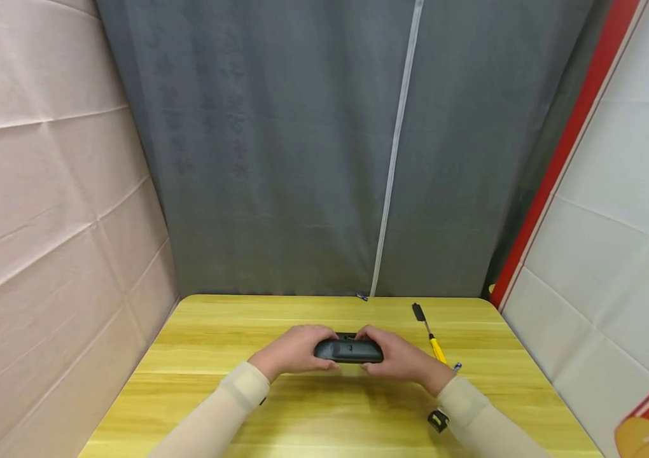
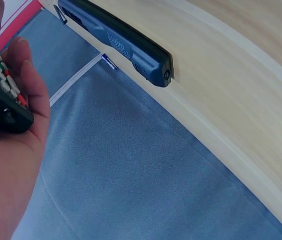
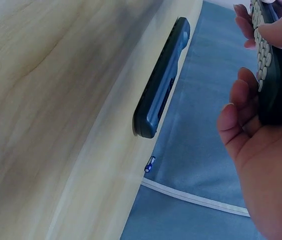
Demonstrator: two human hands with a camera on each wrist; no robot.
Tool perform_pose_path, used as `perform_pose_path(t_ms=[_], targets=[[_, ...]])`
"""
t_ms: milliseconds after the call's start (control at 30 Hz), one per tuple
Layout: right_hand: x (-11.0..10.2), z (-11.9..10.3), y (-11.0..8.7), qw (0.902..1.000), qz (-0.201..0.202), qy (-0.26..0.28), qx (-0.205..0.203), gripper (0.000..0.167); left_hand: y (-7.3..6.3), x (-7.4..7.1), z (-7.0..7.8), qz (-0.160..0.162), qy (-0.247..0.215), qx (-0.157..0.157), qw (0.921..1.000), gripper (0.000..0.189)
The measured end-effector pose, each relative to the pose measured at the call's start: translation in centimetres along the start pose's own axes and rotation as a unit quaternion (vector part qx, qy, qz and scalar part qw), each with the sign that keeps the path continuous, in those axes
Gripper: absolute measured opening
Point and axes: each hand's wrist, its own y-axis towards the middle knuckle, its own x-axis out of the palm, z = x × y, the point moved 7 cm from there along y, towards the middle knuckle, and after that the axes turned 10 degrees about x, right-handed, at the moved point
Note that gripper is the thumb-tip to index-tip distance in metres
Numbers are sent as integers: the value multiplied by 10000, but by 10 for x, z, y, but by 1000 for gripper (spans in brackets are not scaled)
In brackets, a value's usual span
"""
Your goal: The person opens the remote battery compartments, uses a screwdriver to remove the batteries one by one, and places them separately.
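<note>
Both hands hold a dark remote control (image 1: 348,351) level above the table, one at each end. My left hand (image 1: 300,350) has its fingers curled round the left end, and my right hand (image 1: 397,356) grips the right end. Light buttons, with a few coloured ones, show on the remote's face in the left wrist view, beside the left fingers (image 2: 33,85). In the right wrist view the right thumb (image 3: 278,32) lies over the button side. A second dark remote (image 2: 121,42) lies on the table just beyond the held one, partly covered in the head view.
To the right lie a yellow-handled screwdriver (image 1: 438,350), a flat black piece (image 1: 418,312) at its tip, and a small blue item (image 1: 457,367). A small black boxy object (image 1: 438,420) sits near the right forearm. A blue battery (image 3: 150,164) lies at the table's far edge, before a grey curtain (image 1: 279,159).
</note>
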Motion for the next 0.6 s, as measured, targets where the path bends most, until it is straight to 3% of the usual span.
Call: perform_pose_path(t_ms=[300,600], targets=[[-7,-6,-1,9996,200,-87,-155,47,0,-2,0,40,-110,13,9999,48],[-8,-18,-5,9932,628,-417,-884,46,-1,-4,-1,59,-312,-39,9995,43]])
